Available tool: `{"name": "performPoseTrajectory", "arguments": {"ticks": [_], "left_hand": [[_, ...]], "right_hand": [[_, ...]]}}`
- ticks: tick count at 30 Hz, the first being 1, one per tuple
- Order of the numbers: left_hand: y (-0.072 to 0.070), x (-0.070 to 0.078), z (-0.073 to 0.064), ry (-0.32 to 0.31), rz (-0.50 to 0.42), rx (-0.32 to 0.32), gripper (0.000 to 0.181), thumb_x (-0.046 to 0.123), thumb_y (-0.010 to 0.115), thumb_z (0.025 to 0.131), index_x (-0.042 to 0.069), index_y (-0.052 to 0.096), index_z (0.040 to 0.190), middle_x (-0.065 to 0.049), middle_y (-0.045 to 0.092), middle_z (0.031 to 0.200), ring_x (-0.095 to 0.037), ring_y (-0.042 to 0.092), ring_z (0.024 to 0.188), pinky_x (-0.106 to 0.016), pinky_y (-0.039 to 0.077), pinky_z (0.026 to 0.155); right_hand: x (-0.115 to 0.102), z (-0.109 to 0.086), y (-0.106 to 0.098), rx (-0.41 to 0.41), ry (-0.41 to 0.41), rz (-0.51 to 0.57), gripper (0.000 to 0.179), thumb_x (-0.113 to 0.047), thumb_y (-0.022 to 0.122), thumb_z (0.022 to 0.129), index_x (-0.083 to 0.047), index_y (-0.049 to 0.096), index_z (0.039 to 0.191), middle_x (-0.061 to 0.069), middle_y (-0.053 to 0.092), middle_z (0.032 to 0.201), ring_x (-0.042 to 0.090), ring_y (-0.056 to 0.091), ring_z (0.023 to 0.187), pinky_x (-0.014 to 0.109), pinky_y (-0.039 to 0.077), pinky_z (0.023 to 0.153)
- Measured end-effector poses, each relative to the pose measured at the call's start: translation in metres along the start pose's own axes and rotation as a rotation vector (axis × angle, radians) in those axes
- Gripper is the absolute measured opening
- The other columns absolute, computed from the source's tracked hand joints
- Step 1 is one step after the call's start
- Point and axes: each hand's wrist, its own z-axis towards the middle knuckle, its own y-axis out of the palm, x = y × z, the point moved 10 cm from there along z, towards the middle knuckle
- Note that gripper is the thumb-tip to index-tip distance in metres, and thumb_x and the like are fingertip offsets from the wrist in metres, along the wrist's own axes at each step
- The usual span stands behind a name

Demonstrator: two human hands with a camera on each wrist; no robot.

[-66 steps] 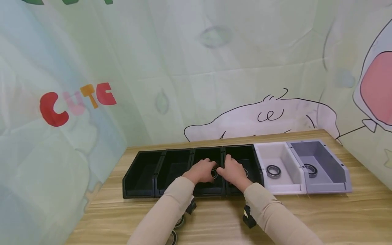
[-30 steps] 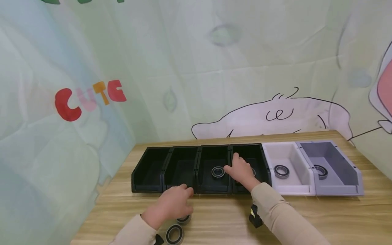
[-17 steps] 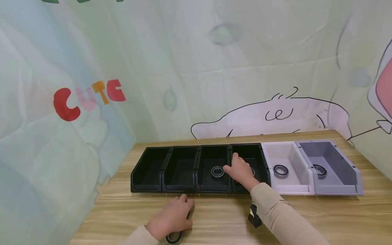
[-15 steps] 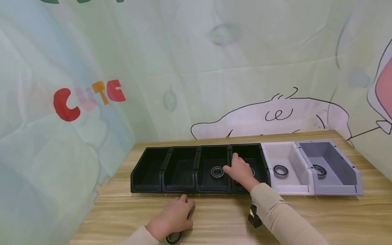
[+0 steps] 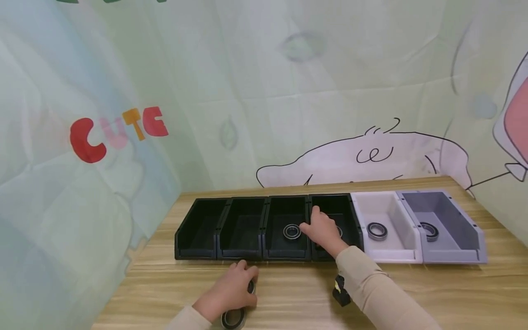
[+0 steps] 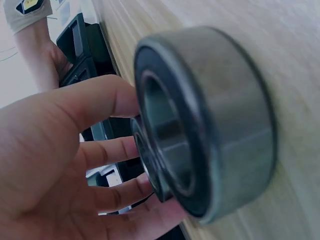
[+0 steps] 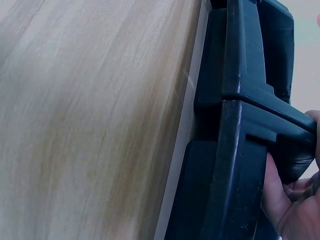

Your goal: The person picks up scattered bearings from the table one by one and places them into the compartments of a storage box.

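Observation:
On the table before the bins, my left hand (image 5: 231, 288) curls its fingers and thumb around a ball bearing (image 5: 251, 287). In the left wrist view that bearing (image 6: 145, 155) sits by the fingertips, partly hidden behind a larger bearing (image 6: 235, 115). The larger bearing (image 5: 233, 317) lies just below the hand in the head view. My right hand (image 5: 323, 229) grips the wall between two black bins, its fingers inside the right-hand black bin (image 7: 235, 150). A bearing (image 5: 339, 232) in that bin is partly covered by the hand.
Several bins stand side by side along the table (image 5: 297, 293): black ones, then a white bin (image 5: 392, 255) and a grey bin (image 5: 451, 255). Single bearings lie in the third black bin (image 5: 292, 232), the white bin and the grey bin. A printed curtain (image 5: 231, 91) hangs behind.
My left hand has left the third black bin, where a bearing now lies, and come down to the bearings on the table, closing round one. My right hand stays put.

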Motion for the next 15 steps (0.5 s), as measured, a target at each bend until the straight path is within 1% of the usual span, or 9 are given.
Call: {"name": "performPoseTrajectory", "arguments": {"ticks": [2, 4, 10, 15], "left_hand": [[-0.0002, -0.0017, 0.0003, -0.009, -0.024, 0.001, 0.029, 0.021, 0.070, 0.061, 0.018, 0.053, 0.084, -0.004, 0.045, 0.084, -0.019, 0.038, 0.072, -0.028, 0.033, 0.055], [0.0000, -0.0023, 0.0008, -0.012, -0.030, 0.000, 0.028, 0.022, 0.070, 0.061, 0.019, 0.053, 0.083, -0.003, 0.045, 0.083, -0.019, 0.038, 0.070, -0.027, 0.032, 0.055], [-0.0018, 0.0013, -0.0004, 0.010, -0.013, 0.014, 0.025, 0.023, 0.070, 0.061, 0.020, 0.054, 0.080, 0.001, 0.043, 0.079, -0.016, 0.037, 0.068, -0.026, 0.031, 0.055], [-0.0023, 0.0012, -0.0001, 0.015, 0.004, 0.018, 0.025, 0.024, 0.071, 0.062, 0.020, 0.054, 0.080, 0.002, 0.044, 0.079, -0.015, 0.038, 0.067, -0.026, 0.032, 0.055]], "right_hand": [[0.0001, 0.0001, -0.0006, 0.003, 0.005, -0.003, 0.071, -0.026, 0.057, 0.085, 0.007, 0.024, 0.139, 0.023, 0.054, 0.116, 0.017, 0.051, 0.048, 0.029, 0.041, 0.048], [0.0004, 0.0000, -0.0006, 0.003, 0.009, -0.008, 0.071, -0.027, 0.057, 0.085, 0.007, 0.024, 0.139, 0.023, 0.055, 0.116, 0.017, 0.052, 0.048, 0.029, 0.041, 0.048], [0.0006, -0.0001, 0.0007, 0.005, 0.011, -0.024, 0.072, -0.027, 0.057, 0.085, 0.007, 0.025, 0.140, 0.023, 0.054, 0.119, 0.017, 0.051, 0.048, 0.029, 0.041, 0.049], [0.0001, -0.0003, -0.0005, 0.013, 0.012, -0.013, 0.072, -0.027, 0.058, 0.085, 0.007, 0.025, 0.140, 0.024, 0.053, 0.122, 0.017, 0.052, 0.049, 0.029, 0.042, 0.050]]}}
